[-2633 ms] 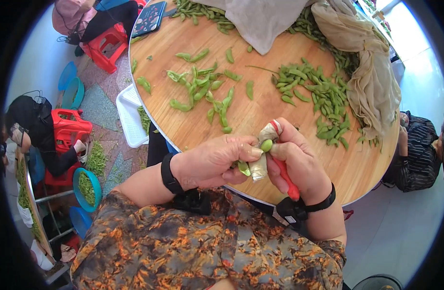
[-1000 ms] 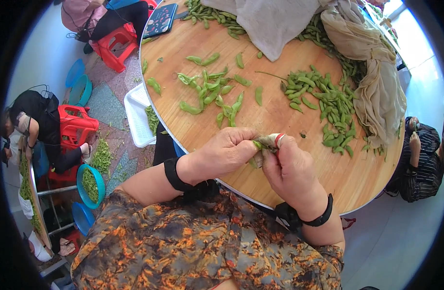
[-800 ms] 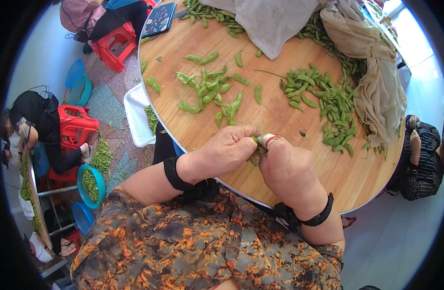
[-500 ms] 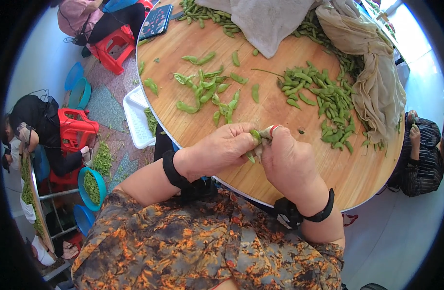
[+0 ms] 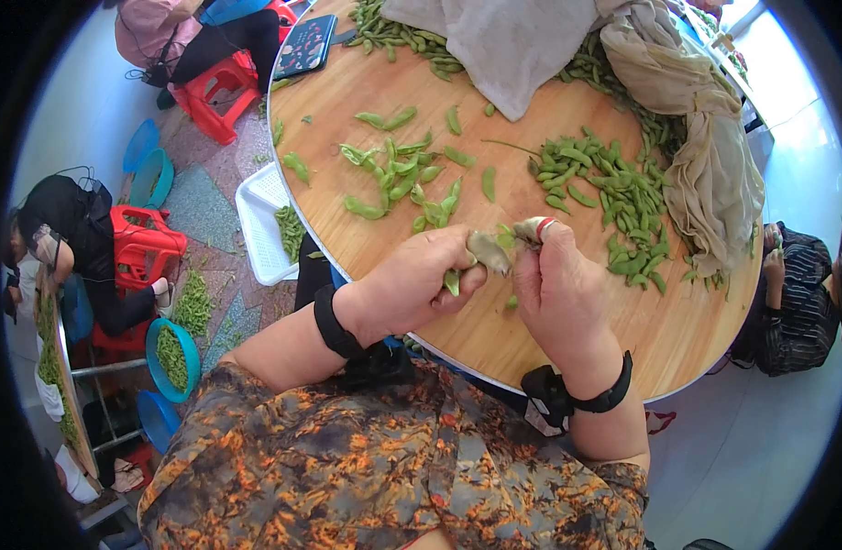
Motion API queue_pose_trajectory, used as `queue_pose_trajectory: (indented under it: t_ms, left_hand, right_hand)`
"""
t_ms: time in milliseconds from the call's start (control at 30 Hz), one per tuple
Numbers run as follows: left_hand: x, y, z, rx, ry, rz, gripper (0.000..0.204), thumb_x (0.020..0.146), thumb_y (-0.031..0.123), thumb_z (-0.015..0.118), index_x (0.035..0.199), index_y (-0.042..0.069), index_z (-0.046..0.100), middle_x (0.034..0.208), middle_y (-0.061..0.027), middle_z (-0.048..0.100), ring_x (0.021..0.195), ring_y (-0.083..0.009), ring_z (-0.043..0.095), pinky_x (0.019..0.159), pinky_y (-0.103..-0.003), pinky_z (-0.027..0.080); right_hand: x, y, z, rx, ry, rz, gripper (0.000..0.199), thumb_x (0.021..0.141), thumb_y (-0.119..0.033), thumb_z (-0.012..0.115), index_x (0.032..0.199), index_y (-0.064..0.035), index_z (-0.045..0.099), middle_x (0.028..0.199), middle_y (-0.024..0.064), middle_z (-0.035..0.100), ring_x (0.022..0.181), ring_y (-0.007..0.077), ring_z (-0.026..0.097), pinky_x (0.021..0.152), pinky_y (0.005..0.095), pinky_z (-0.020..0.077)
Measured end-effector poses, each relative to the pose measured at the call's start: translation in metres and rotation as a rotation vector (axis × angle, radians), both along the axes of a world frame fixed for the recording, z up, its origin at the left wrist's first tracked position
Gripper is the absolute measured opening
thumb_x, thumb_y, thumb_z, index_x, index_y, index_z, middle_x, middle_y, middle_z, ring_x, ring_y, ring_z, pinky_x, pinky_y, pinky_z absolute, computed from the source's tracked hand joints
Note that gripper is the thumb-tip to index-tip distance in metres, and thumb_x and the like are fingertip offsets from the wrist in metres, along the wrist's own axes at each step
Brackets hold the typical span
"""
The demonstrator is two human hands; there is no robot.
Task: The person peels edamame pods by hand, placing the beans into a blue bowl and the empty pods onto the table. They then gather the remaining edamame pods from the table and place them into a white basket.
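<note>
Both hands, left hand (image 5: 412, 286) and right hand (image 5: 560, 295), pinched 1 green bean pod (image 5: 490, 249); the white plastic basket (image 5: 260, 229) held pods.

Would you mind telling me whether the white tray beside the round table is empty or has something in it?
Not empty. The white tray holds a small heap of green pods toward its table side; the rest shows bare white bottom.

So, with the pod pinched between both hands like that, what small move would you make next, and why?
Probably pull the two ends apart. The left hand and right hand both pinch one green pod just above the round wooden table, and it does not look split open yet.
</note>
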State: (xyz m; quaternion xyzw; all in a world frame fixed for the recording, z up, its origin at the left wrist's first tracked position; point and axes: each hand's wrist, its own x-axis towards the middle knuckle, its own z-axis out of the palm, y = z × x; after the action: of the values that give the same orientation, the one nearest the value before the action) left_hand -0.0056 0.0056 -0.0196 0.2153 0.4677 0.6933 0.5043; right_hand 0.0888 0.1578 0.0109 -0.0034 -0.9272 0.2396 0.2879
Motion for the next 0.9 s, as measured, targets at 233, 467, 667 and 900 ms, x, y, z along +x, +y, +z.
queue_pose_trajectory:
  t_ms: [233,467,667,900]
  left_hand:
    - [0.008,0.011,-0.001,-0.017,-0.442,0.342,0.017,0.093,0.014,0.039,0.099,0.005,0.051,0.076,-0.0018,0.05,0.054,-0.0087,0.041,0.046,-0.019,0.032]
    - [0.002,-0.008,0.007,0.022,-0.504,0.192,0.015,0.094,0.017,0.042,0.1,0.005,0.048,0.072,-0.0006,0.048,0.053,-0.0078,0.041,0.046,-0.02,0.032]
    - [0.002,-0.075,0.025,-0.28,-0.124,-0.169,0.015,0.087,0.008,0.044,0.091,-0.002,0.054,0.065,-0.0009,0.048,0.049,-0.0066,0.039,0.044,-0.022,0.028]
    - [0.01,-0.095,-0.034,-0.53,0.014,-0.342,0.026,0.092,0.011,0.043,0.111,-0.001,0.055,0.081,-0.0033,0.056,0.068,-0.0096,0.049,0.06,-0.023,0.041]
  right_hand:
    - [-0.002,-0.012,0.011,0.024,-0.12,0.301,0.021,0.076,-0.007,0.063,0.093,-0.0048,0.053,0.073,0.0104,0.053,0.055,0.0268,0.057,0.046,0.0343,0.0468]
    - [-0.001,0.0,0.002,-0.237,-0.02,0.303,0.021,0.079,-0.005,0.06,0.099,-0.0054,0.054,0.08,0.0122,0.059,0.061,0.0298,0.061,0.051,0.0359,0.0483]
    - [0.0,0.037,0.012,-0.025,-0.233,-0.047,0.025,0.081,-0.006,0.056,0.105,-0.0036,0.051,0.071,0.0165,0.059,0.063,0.033,0.061,0.054,0.0398,0.0481]
    - [0.009,0.021,0.008,0.124,-0.593,-0.007,0.028,0.079,-0.016,0.064,0.1,-0.0053,0.049,0.07,0.0144,0.06,0.067,0.0335,0.061,0.059,0.0411,0.0491]
